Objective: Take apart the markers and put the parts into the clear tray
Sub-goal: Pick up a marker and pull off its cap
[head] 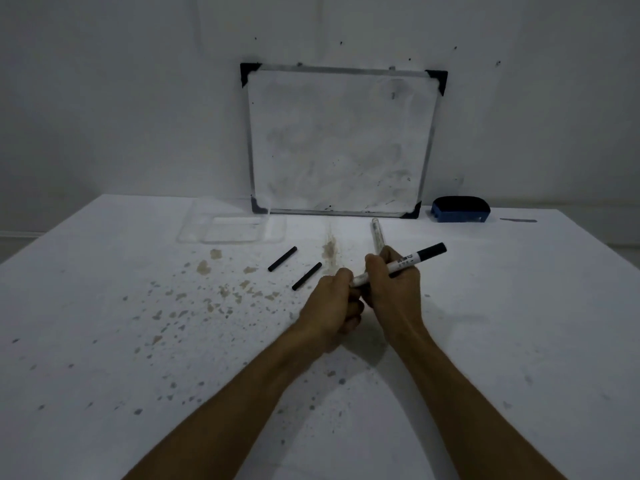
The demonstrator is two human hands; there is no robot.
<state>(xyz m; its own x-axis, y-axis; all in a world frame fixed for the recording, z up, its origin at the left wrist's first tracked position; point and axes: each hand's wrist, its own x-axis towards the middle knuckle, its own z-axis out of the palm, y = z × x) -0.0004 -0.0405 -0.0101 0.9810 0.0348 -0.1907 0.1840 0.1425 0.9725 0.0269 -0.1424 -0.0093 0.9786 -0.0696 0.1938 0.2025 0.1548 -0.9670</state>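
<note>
Both hands meet at the centre of the frame, and they share one marker. The right hand wraps around the white barrel, fingers curled tight, with the black cap end poking out to the upper right. The left hand is closed on the other end of the same marker, knuckles toward the camera, so that end is hidden inside the fist. There is dark print on the barrel just past the right hand's fingers, but it is too blurred to read: no brand can be made out.

Just left of the hands, two short black marker pieces lie on the white table, both slanting up to the right: one black piece higher, a second black piece lower and nearer the left hand. They lie close together and apart. Above the right hand a pale tube lies on the table, pointing up the frame; its near end runs behind the hand.

The clear tray sits left of centre in the upper half, at the back of the table; nothing can be made out inside it. Right of it a smudged whiteboard leans against the wall, its left bottom corner just beside the tray. A blue eraser rests at the right, beside the board's other bottom corner. Brownish stains speckle the tabletop on the left.
</note>
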